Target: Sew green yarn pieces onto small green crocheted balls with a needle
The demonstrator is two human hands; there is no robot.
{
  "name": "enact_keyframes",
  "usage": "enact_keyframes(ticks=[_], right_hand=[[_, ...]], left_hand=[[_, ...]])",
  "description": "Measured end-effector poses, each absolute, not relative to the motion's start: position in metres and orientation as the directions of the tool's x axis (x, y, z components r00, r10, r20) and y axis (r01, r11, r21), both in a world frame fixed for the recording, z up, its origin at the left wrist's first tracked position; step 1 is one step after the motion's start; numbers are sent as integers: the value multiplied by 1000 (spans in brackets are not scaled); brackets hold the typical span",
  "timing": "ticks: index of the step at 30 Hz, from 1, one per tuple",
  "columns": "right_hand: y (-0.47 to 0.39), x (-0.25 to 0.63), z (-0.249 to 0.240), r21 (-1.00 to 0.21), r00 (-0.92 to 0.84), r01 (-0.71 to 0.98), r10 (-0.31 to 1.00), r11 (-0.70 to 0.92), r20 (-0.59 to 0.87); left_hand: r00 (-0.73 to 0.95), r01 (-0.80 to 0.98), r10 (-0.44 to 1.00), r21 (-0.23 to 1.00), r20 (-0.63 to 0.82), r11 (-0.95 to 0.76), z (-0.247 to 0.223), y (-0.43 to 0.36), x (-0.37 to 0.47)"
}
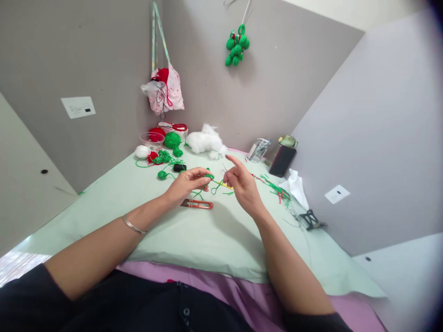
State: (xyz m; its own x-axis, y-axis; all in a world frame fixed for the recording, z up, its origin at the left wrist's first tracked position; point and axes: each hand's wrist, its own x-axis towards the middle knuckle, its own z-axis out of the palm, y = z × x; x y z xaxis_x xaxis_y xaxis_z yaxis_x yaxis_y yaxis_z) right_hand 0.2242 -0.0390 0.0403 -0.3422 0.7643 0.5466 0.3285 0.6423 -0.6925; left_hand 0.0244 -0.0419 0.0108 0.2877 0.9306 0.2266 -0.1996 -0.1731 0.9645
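Note:
My left hand is closed, thumb against fingers, on a small green crocheted piece. To its right, my right hand points its index finger up and away while the thumb and other fingers pinch what looks like a thin needle. Green yarn runs slackly between the two hands, with a loop hanging in it. Beneath the left hand lies a pair of orange thread snips. A yellow tool, partly hidden, rests on the table between the hands.
Yarn balls, a clear tub and white stuffing sit at the back. Rightward stand a pen cup, a phone, yarn scraps and a black stand. A bag hangs on the wall.

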Motion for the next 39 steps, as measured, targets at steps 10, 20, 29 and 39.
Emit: enact_keyframes(ticks=[10, 20, 29, 39], right_hand=[[-41, 227, 48, -463, -349, 481, 647, 745, 678], [-37, 228, 46, -351, -383, 562, 612, 749, 692], [-36, 229, 46, -319, -407, 566, 594, 760, 694], [-38, 231, 48, -337, -458, 528, 596, 779, 660]], left_hand=[[312, -176, 922, 968, 227, -179, 9, -41, 23], [341, -194, 909, 964, 238, -180, 7, -39, 23], [372, -197, 895, 963, 247, -184, 7, -40, 23], [434, -194, 865, 964, 250, -182, 6, -41, 21]])
